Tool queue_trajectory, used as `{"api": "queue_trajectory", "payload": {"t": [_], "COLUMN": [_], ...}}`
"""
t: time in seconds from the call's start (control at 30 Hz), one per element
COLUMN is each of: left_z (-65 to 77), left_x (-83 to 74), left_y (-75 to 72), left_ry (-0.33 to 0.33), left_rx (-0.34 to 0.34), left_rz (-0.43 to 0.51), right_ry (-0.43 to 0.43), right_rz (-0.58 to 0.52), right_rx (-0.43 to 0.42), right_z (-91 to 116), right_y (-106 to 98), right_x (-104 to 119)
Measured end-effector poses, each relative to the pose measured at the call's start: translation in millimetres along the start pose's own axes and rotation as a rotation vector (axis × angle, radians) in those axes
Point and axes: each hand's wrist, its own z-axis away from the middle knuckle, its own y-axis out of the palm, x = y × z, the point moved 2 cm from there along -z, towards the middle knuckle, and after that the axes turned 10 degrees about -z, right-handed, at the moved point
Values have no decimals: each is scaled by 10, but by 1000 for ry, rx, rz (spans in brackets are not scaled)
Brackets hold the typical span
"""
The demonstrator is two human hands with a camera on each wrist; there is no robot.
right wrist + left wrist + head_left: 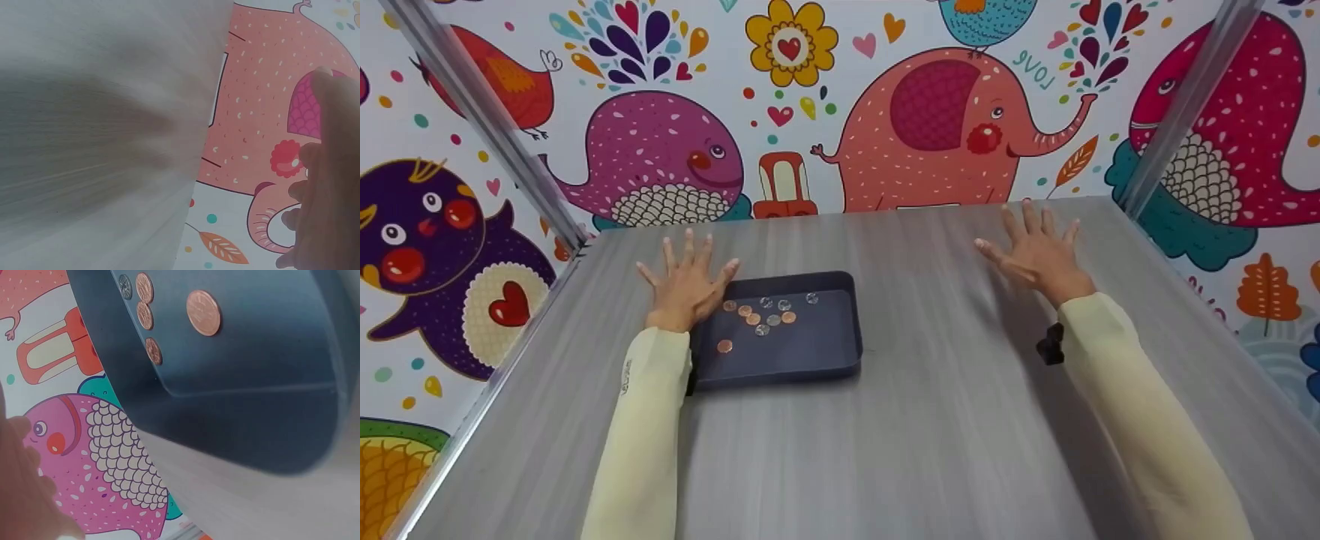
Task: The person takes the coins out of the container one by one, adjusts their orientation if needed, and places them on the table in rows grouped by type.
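A dark blue-grey tray [795, 364] lies on the table, left of the middle. Several copper and silver coins [788, 318] are scattered on its floor; the left wrist view shows a copper coin [203, 313] near the tray's wall [236, 433]. My left hand [684, 289] is spread beside the tray's left edge, its thumb near the back left corner; whether it touches the rim I cannot tell. Far to the right, my right hand [1039, 255] is spread with fingers apart over the back of the table, holding nothing.
The grey wood-grain table [937, 435] backs onto a printed wall with cartoon animals [945, 165]. Metal posts [495, 135] stand at the back corners. A small black piece [1051, 345] sits at the right wrist.
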Motion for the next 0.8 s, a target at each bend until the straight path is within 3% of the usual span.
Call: {"api": "queue_trajectory", "payload": {"t": [0.27, 0.53, 0.8], "left_z": [84, 272, 525], "left_x": [58, 160, 245], "left_y": [-28, -16, 20], "left_ry": [17, 37, -11], "left_rx": [10, 25, 121], "left_rz": [15, 53, 153], "right_ry": [-49, -125, -209], "right_rz": [11, 1, -15], "right_rx": [2, -13, 17], "right_z": [32, 80, 111], "right_y": [16, 103, 204], "right_x": [89, 276, 556]}}
